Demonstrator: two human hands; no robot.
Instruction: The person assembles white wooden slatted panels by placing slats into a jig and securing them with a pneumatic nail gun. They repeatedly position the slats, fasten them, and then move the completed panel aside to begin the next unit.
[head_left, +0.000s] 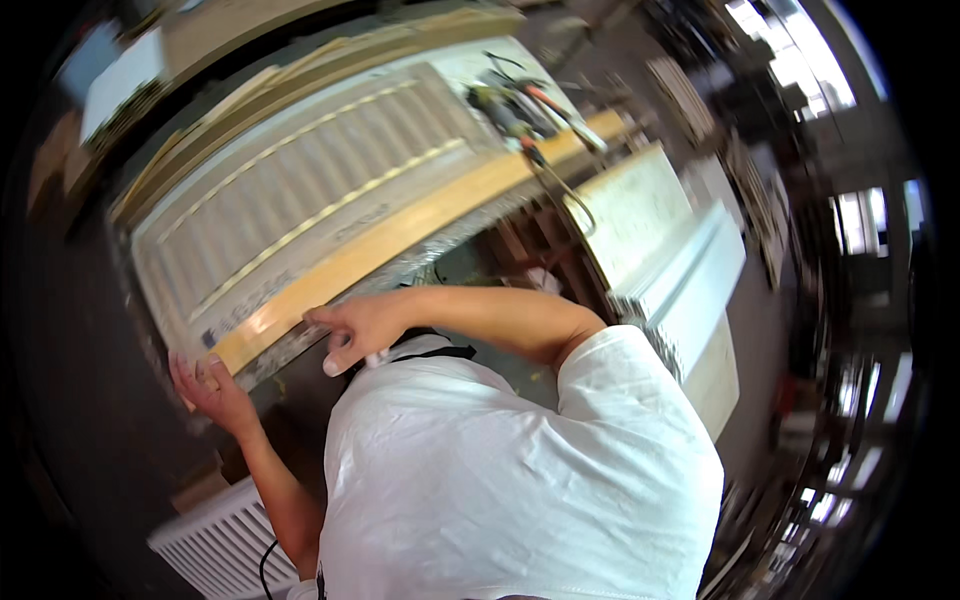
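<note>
A long pale wooden board lies along the near edge of a grey-brown panel with ribbed slats and gold-coloured lines. My left hand is at the board's left end, its fingers stretched out against the corner. Farther right, my right hand is by the near edge, forefinger reaching to the board's side and thumb apart. Neither hand is wrapped round anything that I can see. Motion blur softens the fingertips, so how firmly they touch is unclear.
Hand tools with black and orange handles lie in a cluster at the panel's far right. A cream-coloured board and a pale blue-white panel stand to the right. A white slatted piece is at the lower left.
</note>
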